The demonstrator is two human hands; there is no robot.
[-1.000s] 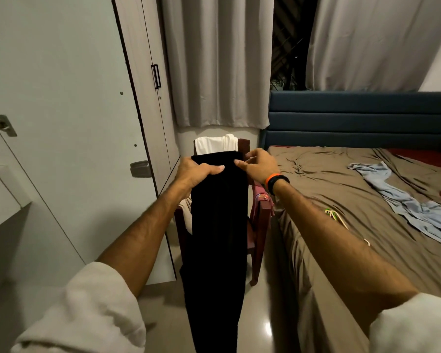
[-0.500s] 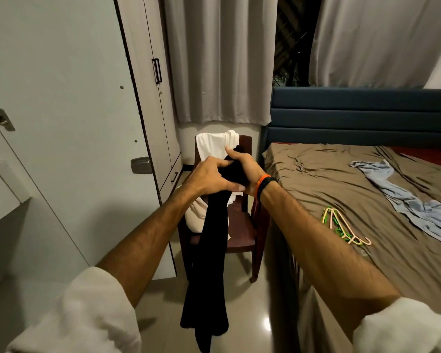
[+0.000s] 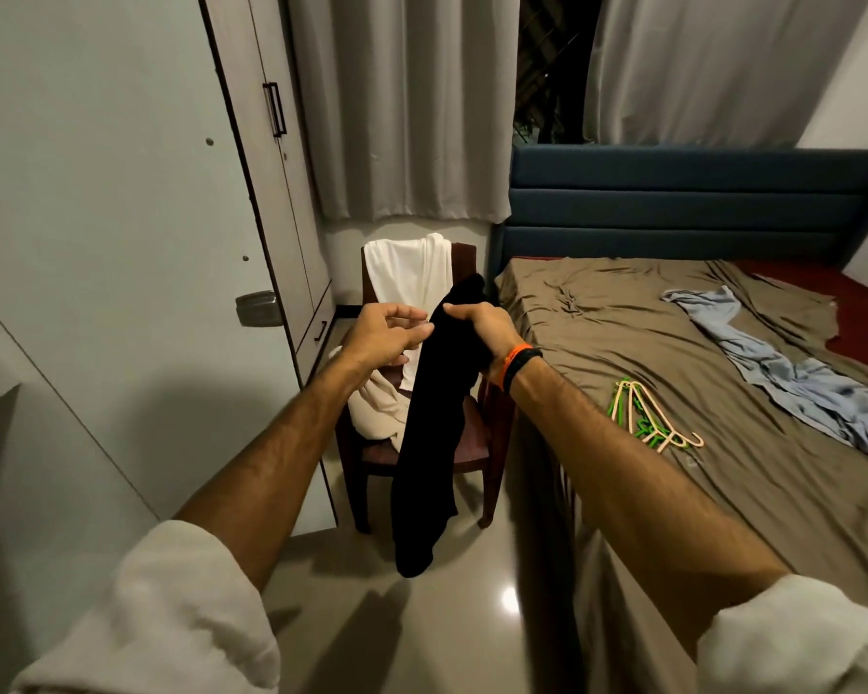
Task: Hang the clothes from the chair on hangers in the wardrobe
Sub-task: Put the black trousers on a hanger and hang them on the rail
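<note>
Nearest, two white sleeves are cut off by the bottom edge, so only forearms and hands show. The right hand (image 3: 482, 333), with an orange and a black band at its wrist, has its fingers curled round the top of a black garment (image 3: 434, 418), folded lengthwise; what kind of garment it is cannot be made out, as the cloth reads as one dark mass. It hangs down in front of the chair, its lower end clear of the glossy floor (image 3: 422, 633). The left hand (image 3: 387, 335) sits just beside the cloth with fingers loosely spread; whether its fingertips touch the fabric is hard to tell.

Behind the garment stands a dark wooden chair (image 3: 477, 443), partly hidden by it. A white garment (image 3: 407, 273) is draped over the chair back, and a cream one (image 3: 372, 408) is bunched on the left of the seat.

To the right, on the brown sheet of the bed (image 3: 622, 343), lies a bundle of green and pale pink hangers (image 3: 645, 413), and farther right a crumpled pale blue garment (image 3: 782, 373), cut off by the frame edge.

On the left stands the wardrobe (image 3: 266, 202), doors closed, its contents unseen. Farthest are the blue headboard (image 3: 697, 202) and grey curtains (image 3: 407, 102).
</note>
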